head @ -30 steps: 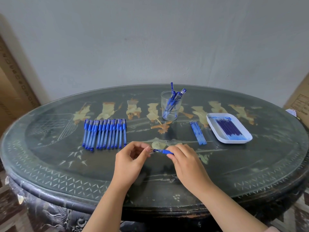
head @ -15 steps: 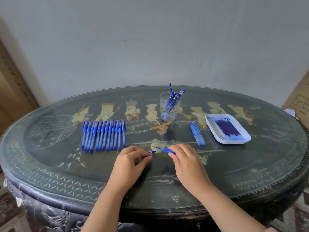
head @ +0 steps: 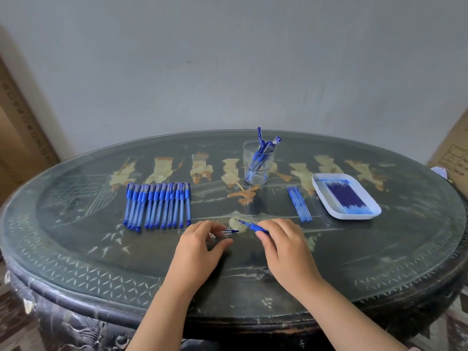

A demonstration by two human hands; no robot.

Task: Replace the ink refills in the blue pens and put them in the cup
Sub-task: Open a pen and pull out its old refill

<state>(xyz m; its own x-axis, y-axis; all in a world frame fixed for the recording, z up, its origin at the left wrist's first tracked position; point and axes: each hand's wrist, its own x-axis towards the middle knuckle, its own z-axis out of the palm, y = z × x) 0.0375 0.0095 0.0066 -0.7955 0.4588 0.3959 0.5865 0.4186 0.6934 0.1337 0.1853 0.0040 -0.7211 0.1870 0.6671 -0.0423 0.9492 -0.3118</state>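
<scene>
Dark desk point(head: 76, 249), before one cup point(head: 254, 179): left grip point(head: 200, 249) pinches clear pen piece point(head: 229, 231), right grip point(head: 286, 252) pinches blue pen piece point(head: 253, 226); four loose refills point(head: 298, 203) beside.

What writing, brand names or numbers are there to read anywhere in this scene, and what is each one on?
Nothing is legible.
Cardboard box at right: printed lines, too blurred.
Cardboard at left: row of printed marks, too blurred.
Pens in the cup: faint marks on one, too small.
Pen part in the left hand, grip piece in the right hand: no lettering shows.
</scene>
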